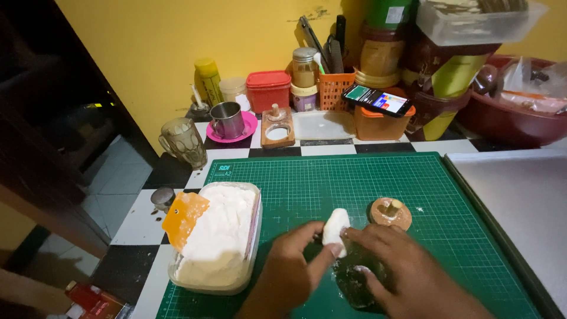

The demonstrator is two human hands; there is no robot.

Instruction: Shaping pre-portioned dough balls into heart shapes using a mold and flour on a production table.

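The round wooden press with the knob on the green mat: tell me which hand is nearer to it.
Right. The right hand lies just below the wooden press, a little apart from it. The left hand is farther off, to its lower left, across the white dough piece.

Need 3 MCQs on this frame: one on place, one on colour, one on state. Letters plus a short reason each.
1. Where does the orange scraper lie?
A. on the dough in the clear container
B. on the green cutting mat
C. in the orange basket

2. What colour is the lidded tub by the wall?
A. blue
B. red
C. white

3. How is the white dough piece held?
A. lying free on the mat
B. in the right hand alone
C. between the left hand and the right hand

Answers:
1 A, the scraper rests on the white mass at the container's left edge.
2 B, both tub and lid are red.
3 C, fingers of both hands touch the piece above the mat.
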